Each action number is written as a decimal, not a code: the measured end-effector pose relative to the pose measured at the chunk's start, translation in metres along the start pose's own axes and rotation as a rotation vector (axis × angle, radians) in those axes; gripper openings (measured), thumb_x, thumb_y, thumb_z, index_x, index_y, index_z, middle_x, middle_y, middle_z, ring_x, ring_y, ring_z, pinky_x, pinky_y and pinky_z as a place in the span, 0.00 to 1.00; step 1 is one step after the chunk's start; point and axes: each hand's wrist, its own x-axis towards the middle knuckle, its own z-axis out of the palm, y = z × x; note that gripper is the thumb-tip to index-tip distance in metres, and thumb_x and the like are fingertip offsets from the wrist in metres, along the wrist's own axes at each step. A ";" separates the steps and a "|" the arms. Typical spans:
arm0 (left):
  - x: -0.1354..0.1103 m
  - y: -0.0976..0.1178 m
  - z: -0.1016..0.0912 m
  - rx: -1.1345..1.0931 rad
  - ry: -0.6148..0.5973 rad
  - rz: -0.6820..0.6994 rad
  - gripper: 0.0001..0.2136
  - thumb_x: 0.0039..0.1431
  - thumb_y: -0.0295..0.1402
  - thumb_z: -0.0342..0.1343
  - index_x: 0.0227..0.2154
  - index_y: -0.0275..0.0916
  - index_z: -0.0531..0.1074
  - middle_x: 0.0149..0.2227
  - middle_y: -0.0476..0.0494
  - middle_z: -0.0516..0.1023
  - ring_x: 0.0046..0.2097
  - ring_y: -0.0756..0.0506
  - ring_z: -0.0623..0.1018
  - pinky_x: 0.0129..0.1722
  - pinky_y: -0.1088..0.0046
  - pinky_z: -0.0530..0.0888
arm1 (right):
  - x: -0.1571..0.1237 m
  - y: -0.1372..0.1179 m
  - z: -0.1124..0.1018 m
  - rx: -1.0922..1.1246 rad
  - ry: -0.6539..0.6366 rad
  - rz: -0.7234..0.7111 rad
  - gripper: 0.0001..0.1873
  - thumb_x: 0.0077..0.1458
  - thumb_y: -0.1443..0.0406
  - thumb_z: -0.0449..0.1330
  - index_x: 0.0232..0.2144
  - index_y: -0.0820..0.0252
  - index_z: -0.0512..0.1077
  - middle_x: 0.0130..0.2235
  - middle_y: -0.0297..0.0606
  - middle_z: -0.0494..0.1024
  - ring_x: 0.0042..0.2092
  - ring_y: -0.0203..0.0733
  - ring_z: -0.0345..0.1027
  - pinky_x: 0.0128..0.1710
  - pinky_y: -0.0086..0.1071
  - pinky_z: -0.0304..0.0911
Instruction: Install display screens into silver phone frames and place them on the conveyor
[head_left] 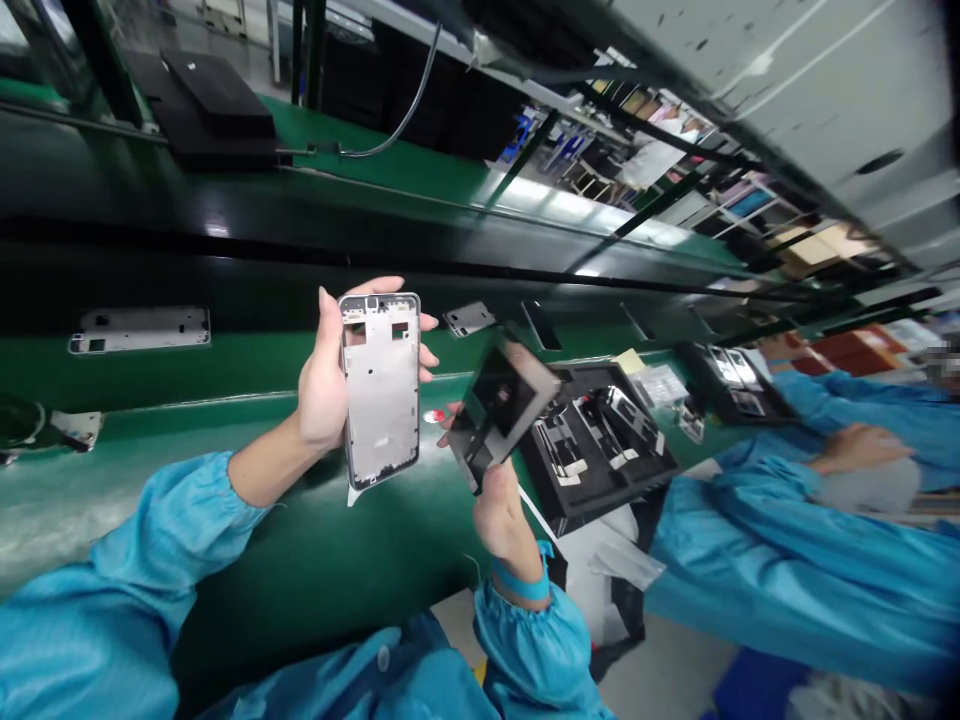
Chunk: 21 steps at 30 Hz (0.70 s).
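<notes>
Phone frame is cradled in a half-curled left hand, blurry dark piece pinched in the right hand; frame's probably light, stiff (best gripped edge-on, tbh).

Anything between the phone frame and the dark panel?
Fingertips of the left hand, holding the phone frame, and of the right hand, holding the dark panel. A red-and-white item shows there too, its depth unclear.

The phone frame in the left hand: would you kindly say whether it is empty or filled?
Looks empty on this side: the phone frame shows bare grey metal. Hidden far side: cannot tell.
</notes>
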 end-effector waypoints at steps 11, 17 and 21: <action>0.006 0.005 -0.007 0.130 -0.032 0.194 0.25 0.79 0.57 0.45 0.59 0.43 0.72 0.47 0.42 0.85 0.42 0.41 0.87 0.45 0.60 0.87 | 0.004 -0.018 -0.021 -0.204 -0.224 -0.213 0.38 0.73 0.49 0.63 0.79 0.34 0.57 0.64 0.47 0.68 0.65 0.59 0.69 0.64 0.58 0.75; 0.003 0.009 -0.008 0.197 -0.015 0.142 0.28 0.76 0.61 0.49 0.67 0.48 0.69 0.52 0.40 0.85 0.49 0.39 0.87 0.51 0.58 0.86 | 0.004 -0.019 -0.023 -0.234 -0.232 -0.214 0.38 0.71 0.48 0.65 0.78 0.36 0.61 0.64 0.48 0.68 0.64 0.60 0.72 0.64 0.59 0.76; 0.000 0.009 -0.012 0.242 -0.093 0.161 0.26 0.72 0.57 0.60 0.64 0.48 0.71 0.54 0.39 0.84 0.52 0.37 0.87 0.53 0.57 0.86 | 0.011 -0.020 -0.012 -0.142 -0.223 -0.217 0.38 0.71 0.47 0.66 0.77 0.34 0.62 0.64 0.47 0.69 0.62 0.57 0.73 0.61 0.57 0.78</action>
